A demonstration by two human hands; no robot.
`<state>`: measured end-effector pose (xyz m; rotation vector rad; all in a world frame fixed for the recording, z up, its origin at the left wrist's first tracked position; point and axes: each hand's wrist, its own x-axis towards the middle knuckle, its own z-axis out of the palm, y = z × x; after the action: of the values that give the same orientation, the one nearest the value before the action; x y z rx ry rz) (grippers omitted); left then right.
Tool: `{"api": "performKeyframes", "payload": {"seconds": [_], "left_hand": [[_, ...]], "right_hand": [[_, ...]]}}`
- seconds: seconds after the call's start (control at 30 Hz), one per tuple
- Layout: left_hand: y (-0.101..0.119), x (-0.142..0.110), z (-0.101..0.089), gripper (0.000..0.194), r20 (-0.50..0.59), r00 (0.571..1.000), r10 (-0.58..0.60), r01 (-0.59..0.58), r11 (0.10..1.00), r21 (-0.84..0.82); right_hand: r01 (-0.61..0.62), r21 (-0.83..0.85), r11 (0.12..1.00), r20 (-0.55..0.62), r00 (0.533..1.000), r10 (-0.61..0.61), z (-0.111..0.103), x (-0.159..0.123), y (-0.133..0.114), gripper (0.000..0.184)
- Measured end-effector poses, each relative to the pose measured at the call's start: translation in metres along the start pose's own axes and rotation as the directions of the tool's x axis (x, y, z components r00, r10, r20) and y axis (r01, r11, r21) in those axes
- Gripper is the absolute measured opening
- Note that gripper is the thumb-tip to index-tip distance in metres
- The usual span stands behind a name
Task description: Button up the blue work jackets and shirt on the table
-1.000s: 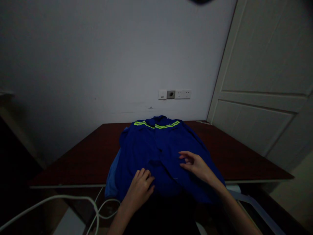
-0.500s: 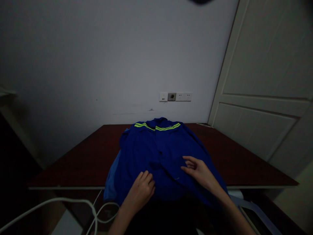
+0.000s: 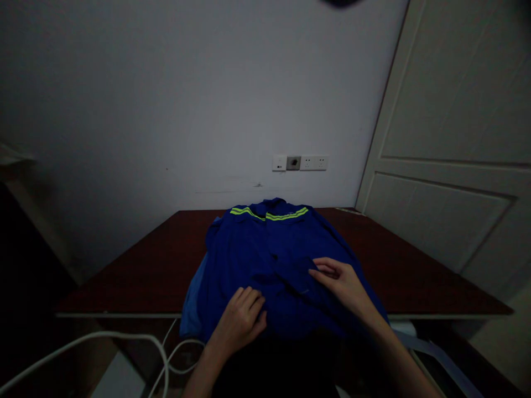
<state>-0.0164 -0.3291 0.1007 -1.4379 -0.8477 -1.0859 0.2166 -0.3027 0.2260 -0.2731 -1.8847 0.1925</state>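
A dark blue work jacket (image 3: 236, 254) with yellow-green stripes across the chest lies front up, its collar toward the wall and its lower part over the table's near edge. Over its lower left, my left hand (image 3: 244, 315) rests with loosely bent fingers, the thumb apart from them. My right hand (image 3: 340, 279) pinches a bit of the jacket's front on the right between thumb and fingers, and the cloth is slightly raised there. A lighter blue cloth (image 3: 193, 301) shows from under the jacket's left side.
The dark red table (image 3: 145, 265) reaches back to the wall, where sockets (image 3: 313, 162) are mounted. A white panelled door (image 3: 448, 210) stands at the right. A white cable (image 3: 124, 335) loops at the lower left. Below the table's right edge is a pale-framed object (image 3: 440, 356).
My right hand has closed on the jacket's front and lifted a little of the cloth. My left hand has stayed nearly in place, its thumb moving out from the fingers.
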Motion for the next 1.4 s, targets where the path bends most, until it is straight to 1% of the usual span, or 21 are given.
{"api": "performKeyframes", "payload": {"seconds": [0.1, 0.23, 0.33, 0.43, 0.57, 0.7, 0.83, 0.93, 1.0, 1.1, 1.2, 1.3, 1.37, 1.4], "left_hand": [[0.003, 0.013, -0.013, 0.025, -0.066, 0.998, 0.007, -0.01, 0.999, -0.051], [0.013, 0.037, -0.033, 0.024, -0.098, 0.995, -0.011, 0.002, 0.996, -0.094], [0.021, 0.055, -0.044, 0.021, -0.077, 0.997, -0.025, 0.016, 0.993, -0.12], [0.027, 0.067, -0.05, 0.019, -0.032, 0.999, -0.005, -0.001, 0.986, -0.164], [0.03, 0.076, -0.048, 0.021, -0.006, 1.0, 0.011, -0.012, 0.982, -0.188], [0.03, 0.076, -0.04, 0.023, 0.017, 1.0, -0.01, 0.014, 0.973, -0.231], [0.024, 0.069, -0.033, 0.02, 0.008, 1.0, -0.016, 0.018, 0.932, -0.361], [0.023, 0.066, -0.032, 0.018, -0.043, 0.997, -0.07, 0.041, 0.877, -0.479], [0.024, 0.068, -0.033, 0.018, -0.068, 0.993, -0.094, 0.042, 0.838, -0.545], [0.029, 0.073, -0.034, 0.016, -0.075, 0.993, -0.093, 0.028, 0.791, -0.611], [0.034, 0.076, -0.033, 0.014, -0.079, 0.994, -0.076, 0.007, 0.763, -0.646], [0.037, 0.075, -0.029, 0.016, -0.096, 0.991, -0.093, 0.006, 0.749, -0.662], [0.037, 0.073, -0.026, 0.016, -0.118, 0.984, -0.134, 0.023, 0.747, -0.664], [0.038, 0.073, -0.025, 0.016, -0.131, 0.978, -0.159, 0.034, 0.751, -0.66]], "right_hand": [[0.027, -0.032, 0.999, 0.002, 1.0, -0.027, 0.001, 0.003, -0.006, 0.038], [0.07, -0.047, 0.996, 0.013, 0.997, -0.07, 0.004, 0.005, -0.023, 0.035], [0.105, -0.062, 0.992, 0.035, 0.994, -0.103, 0.006, 0.006, -0.037, 0.033], [0.136, -0.074, 0.988, 0.055, 0.99, -0.132, 0.008, 0.007, -0.046, 0.03], [0.154, -0.064, 0.986, 0.053, 0.987, -0.15, 0.011, 0.008, -0.051, 0.027], [0.166, -0.075, 0.983, 0.065, 0.985, -0.162, 0.011, 0.009, -0.048, 0.026], [0.153, -0.103, 0.983, 0.083, 0.986, -0.145, 0.005, 0.009, -0.039, 0.027], [0.15, -0.117, 0.982, 0.081, 0.987, -0.141, 0.0, 0.011, -0.036, 0.026], [0.163, -0.125, 0.979, 0.09, 0.984, -0.153, -0.001, 0.014, -0.039, 0.025], [0.191, -0.131, 0.973, 0.131, 0.976, -0.174, 0.003, 0.022, -0.049, 0.023], [0.231, -0.148, 0.962, 0.207, 0.958, -0.198, 0.008, 0.029, -0.056, 0.022], [0.272, -0.147, 0.951, 0.313, 0.925, -0.216, 0.012, 0.026, -0.053, 0.019], [0.257, -0.129, 0.958, 0.353, 0.914, -0.198, 0.013, 0.021, -0.048, 0.019], [0.231, -0.116, 0.966, 0.355, 0.918, -0.177, 0.013, 0.017, -0.045, 0.02]]}}
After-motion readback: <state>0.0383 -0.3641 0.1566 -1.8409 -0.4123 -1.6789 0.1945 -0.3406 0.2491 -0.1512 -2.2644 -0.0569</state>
